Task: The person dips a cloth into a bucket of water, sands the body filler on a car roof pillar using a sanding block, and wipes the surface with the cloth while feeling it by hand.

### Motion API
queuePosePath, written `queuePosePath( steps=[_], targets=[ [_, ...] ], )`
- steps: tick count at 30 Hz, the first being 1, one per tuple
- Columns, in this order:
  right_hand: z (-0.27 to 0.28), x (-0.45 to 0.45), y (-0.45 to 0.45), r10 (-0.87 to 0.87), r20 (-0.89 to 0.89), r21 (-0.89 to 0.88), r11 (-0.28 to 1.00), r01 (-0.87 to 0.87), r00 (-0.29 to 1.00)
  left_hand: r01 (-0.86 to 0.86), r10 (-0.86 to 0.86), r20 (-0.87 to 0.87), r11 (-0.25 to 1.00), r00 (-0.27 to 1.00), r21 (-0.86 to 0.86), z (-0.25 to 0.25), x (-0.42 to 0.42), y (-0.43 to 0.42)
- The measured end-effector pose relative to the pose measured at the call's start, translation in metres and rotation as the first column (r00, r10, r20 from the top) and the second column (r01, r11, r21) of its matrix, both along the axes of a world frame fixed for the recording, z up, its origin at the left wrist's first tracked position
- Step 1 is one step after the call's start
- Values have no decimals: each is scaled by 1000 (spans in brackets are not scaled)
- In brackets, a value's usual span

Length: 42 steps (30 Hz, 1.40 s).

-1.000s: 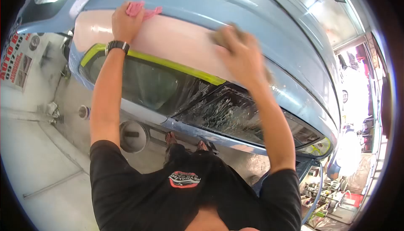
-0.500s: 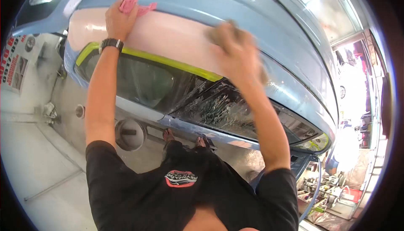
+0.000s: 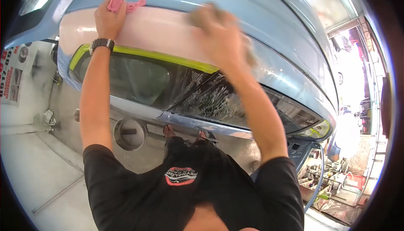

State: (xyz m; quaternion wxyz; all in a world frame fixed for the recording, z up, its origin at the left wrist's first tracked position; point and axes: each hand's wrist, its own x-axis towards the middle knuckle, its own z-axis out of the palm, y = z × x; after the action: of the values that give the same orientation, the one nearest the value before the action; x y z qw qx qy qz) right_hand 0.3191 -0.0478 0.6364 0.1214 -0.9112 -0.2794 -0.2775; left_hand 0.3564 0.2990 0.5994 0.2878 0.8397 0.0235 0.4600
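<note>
My left hand (image 3: 108, 19) is closed round a bunched pink cloth (image 3: 119, 3) and rests on the pale pink panel (image 3: 162, 31) at the upper edge of a blue car. Farther right, my right hand (image 3: 221, 35), smeared by motion, lies over a blurred grey-brown pad (image 3: 202, 17) on the same panel. Yellow-green tape (image 3: 160, 57) runs below the panel, along the top of the side window (image 3: 139, 79). White streaks mark the darker window (image 3: 219, 100) beside it.
A round bucket (image 3: 130, 134) stands on the floor near my feet (image 3: 169, 131). An open car door (image 3: 301, 151) is at the lower right, with a cluttered rack of tools (image 3: 326, 178) beyond it. A printed banner (image 3: 11, 73) hangs at the left.
My right hand and the pad have moved left and up over the panel. My left hand, still on the pink cloth, appears farther left as the view shifts.
</note>
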Motion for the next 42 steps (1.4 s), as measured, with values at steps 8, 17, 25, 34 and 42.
queuePosePath(
  steps=[8, 17, 25, 34, 42],
  targets=[
    [-4, 16, 60, -85, 37, -12, 996, 86, 996, -114, 114, -22, 993, 993, -7, 9, 0, -9],
    [12, -16, -31, -147, -166, -3, 989, 149, 975, 9, -9, 17, 998, 1000, -54, 5, -6, -7],
    [15, 22, 126, 57, -63, 14, 998, -57, 996, 35, -34, 35, 999, 999, -11, 4, -2, -1],
    [13, -20, -101, -407, -256, 83, 894, 440, 877, 28, -29, 45, 1000, 999, 13, -1, 0, 1],
    [-34, -169, -314, -382, -268, 534, 705, 466, 885, 148, -161, 74, 976, 984, 160, 2, -8, -28]
  ],
)
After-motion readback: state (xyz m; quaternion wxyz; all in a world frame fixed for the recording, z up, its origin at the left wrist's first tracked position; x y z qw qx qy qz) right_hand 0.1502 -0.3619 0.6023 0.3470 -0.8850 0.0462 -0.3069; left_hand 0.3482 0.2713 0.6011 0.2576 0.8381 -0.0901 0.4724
